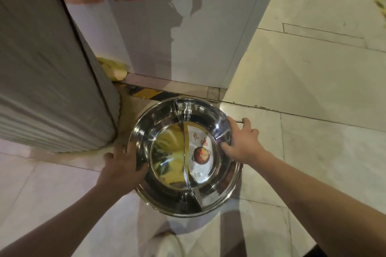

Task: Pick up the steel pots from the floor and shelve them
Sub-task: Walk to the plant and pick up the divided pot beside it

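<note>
Both hands grip the pot (167, 190) low in the frame: left hand (123, 165) on its left rim, right hand (242, 142) on its right rim.

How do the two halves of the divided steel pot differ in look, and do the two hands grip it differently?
The pot's right half carries a white printed label on its bottom; the left half is bare and mirrors yellow. The left hand grips the left rim, thumb inside; the right hand grips the right rim beside a wire handle. Both hands hold the same rim.
</note>
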`<state>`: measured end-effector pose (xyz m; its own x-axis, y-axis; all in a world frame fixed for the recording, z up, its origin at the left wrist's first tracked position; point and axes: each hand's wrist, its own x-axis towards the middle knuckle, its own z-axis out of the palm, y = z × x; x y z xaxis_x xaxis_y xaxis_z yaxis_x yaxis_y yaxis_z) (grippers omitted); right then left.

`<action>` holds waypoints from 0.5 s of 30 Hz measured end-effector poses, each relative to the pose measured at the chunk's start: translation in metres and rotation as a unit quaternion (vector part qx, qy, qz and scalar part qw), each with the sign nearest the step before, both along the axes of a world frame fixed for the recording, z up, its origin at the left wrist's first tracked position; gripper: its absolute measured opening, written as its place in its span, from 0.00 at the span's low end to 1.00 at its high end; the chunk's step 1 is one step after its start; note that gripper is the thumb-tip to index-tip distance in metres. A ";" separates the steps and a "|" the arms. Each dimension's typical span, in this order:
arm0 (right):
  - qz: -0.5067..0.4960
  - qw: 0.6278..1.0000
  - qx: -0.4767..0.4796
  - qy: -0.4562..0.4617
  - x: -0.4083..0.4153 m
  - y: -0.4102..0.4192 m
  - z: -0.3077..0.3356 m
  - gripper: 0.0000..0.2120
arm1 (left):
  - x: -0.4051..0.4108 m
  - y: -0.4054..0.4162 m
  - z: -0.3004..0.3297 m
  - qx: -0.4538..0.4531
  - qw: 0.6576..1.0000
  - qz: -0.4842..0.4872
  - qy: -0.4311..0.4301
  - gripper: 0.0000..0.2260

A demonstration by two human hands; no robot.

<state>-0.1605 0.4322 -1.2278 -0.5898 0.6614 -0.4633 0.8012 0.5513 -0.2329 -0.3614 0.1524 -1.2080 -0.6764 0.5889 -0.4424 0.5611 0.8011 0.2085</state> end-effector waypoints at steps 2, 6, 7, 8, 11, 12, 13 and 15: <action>-0.004 1.000 0.004 0.002 0.004 -0.005 0.004 0.43 | -0.001 0.000 0.008 0.001 1.000 -0.014 0.013 0.36; -0.016 1.000 0.017 0.009 0.018 -0.009 0.037 0.43 | -0.003 0.006 0.045 0.008 0.999 -0.038 0.028 0.37; -0.021 1.000 0.022 0.006 0.023 -0.010 0.052 0.43 | -0.003 0.010 0.060 0.007 0.999 -0.035 0.022 0.38; -0.024 0.999 0.027 0.005 0.028 -0.010 0.070 0.43 | -0.002 0.015 0.078 0.004 0.999 -0.031 0.017 0.39; -0.028 0.999 0.032 0.015 0.047 -0.008 0.137 0.43 | 0.002 0.027 0.144 -0.006 0.999 -0.044 0.021 0.39; -0.029 0.999 0.031 0.020 0.055 -0.005 0.162 0.44 | 0.005 0.032 0.169 -0.006 0.998 -0.053 0.022 0.39; -0.028 0.999 0.031 0.023 0.062 -0.003 0.189 0.44 | 0.009 0.035 0.195 -0.005 0.998 -0.064 0.021 0.39; -0.035 0.999 0.031 0.020 0.078 0.001 0.247 0.44 | 0.018 0.044 0.252 0.008 0.997 -0.076 0.017 0.40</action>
